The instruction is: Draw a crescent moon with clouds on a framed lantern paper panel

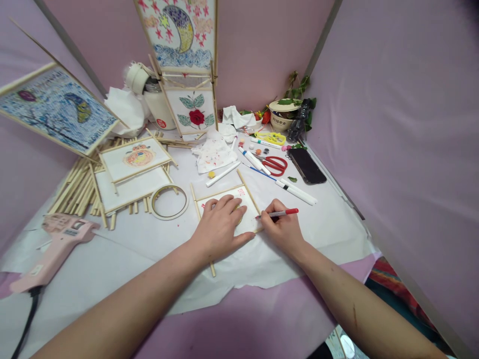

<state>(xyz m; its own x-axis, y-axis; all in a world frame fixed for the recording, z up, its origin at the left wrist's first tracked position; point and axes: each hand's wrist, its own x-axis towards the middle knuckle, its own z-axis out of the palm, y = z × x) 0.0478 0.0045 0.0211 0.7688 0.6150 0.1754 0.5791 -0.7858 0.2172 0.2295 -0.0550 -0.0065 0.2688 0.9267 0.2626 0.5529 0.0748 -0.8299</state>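
Note:
A small white panel (pixel 247 199) in a thin wooden stick frame (pixel 247 187) lies before me, with red marks and a yellowish patch on it. My left hand (pixel 222 222) rests flat on the panel with its fingers spread, hiding much of the drawing. In my right hand (pixel 282 229) is a pen with a red end (pixel 286 212), slanting with its tip at the right part of the panel. The right hand's side rests by the frame's right stick.
Left are a tape roll (pixel 152 212), a pink glue gun (pixel 62 249), framed drawings (pixel 140 157) and a wooden stick pile (pixel 77 189). Behind lie crumpled tissues (pixel 215 152), white markers (pixel 223 174), red-handled scissors (pixel 276 165) and a phone (pixel 307 166). Taller framed pictures (pixel 183 37) stand at the back.

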